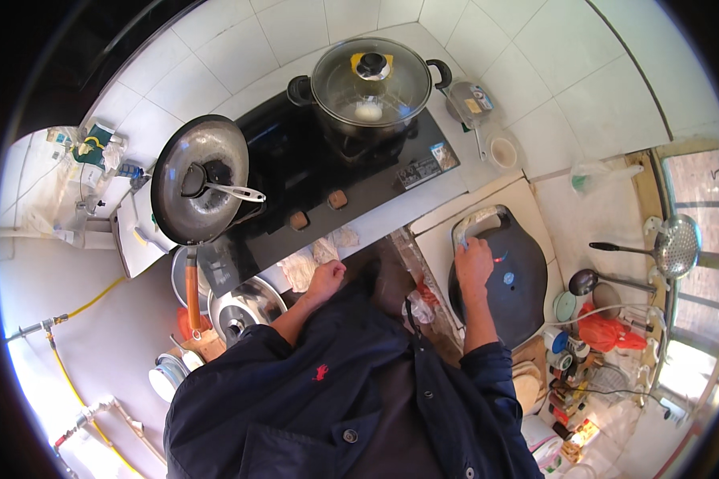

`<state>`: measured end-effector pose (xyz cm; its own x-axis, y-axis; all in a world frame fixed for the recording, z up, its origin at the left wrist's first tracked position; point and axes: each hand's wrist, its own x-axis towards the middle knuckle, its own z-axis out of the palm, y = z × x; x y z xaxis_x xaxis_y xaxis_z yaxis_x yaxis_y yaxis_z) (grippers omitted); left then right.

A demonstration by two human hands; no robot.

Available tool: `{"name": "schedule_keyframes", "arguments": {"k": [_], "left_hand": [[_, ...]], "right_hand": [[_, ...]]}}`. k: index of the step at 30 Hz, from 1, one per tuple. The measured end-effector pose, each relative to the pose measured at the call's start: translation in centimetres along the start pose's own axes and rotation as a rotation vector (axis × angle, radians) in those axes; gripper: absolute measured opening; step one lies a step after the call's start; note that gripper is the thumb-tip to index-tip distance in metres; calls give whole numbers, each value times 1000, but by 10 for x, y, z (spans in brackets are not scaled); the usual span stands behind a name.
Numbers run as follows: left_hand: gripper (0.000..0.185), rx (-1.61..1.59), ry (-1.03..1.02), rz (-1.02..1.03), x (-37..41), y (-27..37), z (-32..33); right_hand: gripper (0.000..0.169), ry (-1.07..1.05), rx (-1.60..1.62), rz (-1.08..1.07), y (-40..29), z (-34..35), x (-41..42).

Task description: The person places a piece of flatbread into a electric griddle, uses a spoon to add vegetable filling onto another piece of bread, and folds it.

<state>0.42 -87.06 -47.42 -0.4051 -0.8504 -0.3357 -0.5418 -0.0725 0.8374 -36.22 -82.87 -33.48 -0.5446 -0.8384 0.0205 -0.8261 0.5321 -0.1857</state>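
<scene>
My left hand (328, 281) hovers near the front edge of the counter with its fingers curled in. No object shows in it. Beside it are folded beige cloths (299, 267) below the hob's front edge. My right hand (474, 263) reaches over a black cutting board (518, 257) and touches the left side of its handle end. A small bluish patch shows at those fingertips; whether the fingers close around the rim cannot be made out. The board's handle has a worn, pale edge, and its face carries small red and blue marks.
A lidded glass-topped pot (371, 96) stands on the black hob (287, 155). Left of it, a wok (201, 179) holds a turner (227, 188); its wooden handle (192, 281) projects over the counter edge. A skimmer (677, 246) and ladle (586, 281) hang at right. A lid (257, 299) sits below.
</scene>
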Motion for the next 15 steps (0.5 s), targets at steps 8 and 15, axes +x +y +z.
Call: {"name": "schedule_keyframes", "arguments": {"k": [8,15], "left_hand": [[15,8,-12,-19,1,9,-8],[16,0,-6,-106,-6,4,-14]], "right_hand": [[20,-46,-81,-18,5,12,14],[27,-161,-87,30,9,32,27]]}}
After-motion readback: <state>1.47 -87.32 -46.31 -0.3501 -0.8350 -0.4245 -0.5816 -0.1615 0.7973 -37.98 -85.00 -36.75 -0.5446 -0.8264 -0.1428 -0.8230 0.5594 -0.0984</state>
